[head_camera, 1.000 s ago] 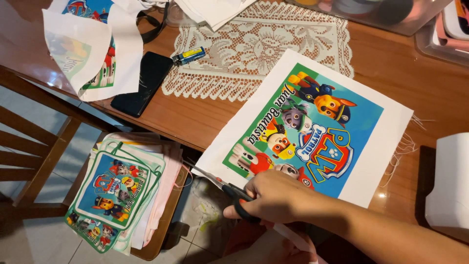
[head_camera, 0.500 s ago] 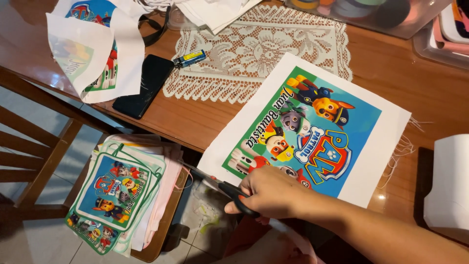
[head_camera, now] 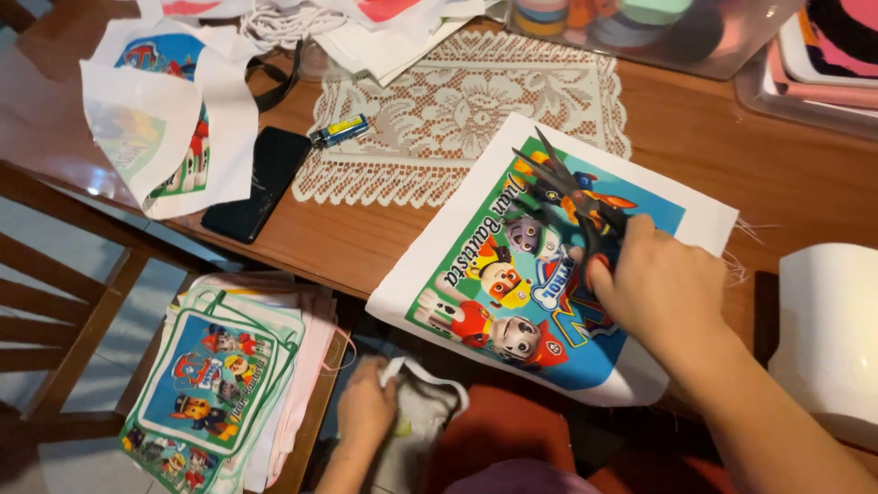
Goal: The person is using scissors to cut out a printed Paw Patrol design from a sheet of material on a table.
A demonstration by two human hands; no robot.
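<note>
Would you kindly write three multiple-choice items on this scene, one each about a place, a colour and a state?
1. Where does the stack of printed fabric pieces lie?
A. on the chair seat left of the table
B. on the lace doily
C. in the clear plastic bin

2. What colour is the phone on the table?
A. white
B. black
C. red

3. How do the scissors in the right hand stand?
A. blades open over the printed fabric panel
B. shut, lying on the floor
C. closed inside a case

Answers: 1 A, the stack rests on the wooden seat; 2 B, the slab is black; 3 A, the two blades spread apart above the print.
</note>
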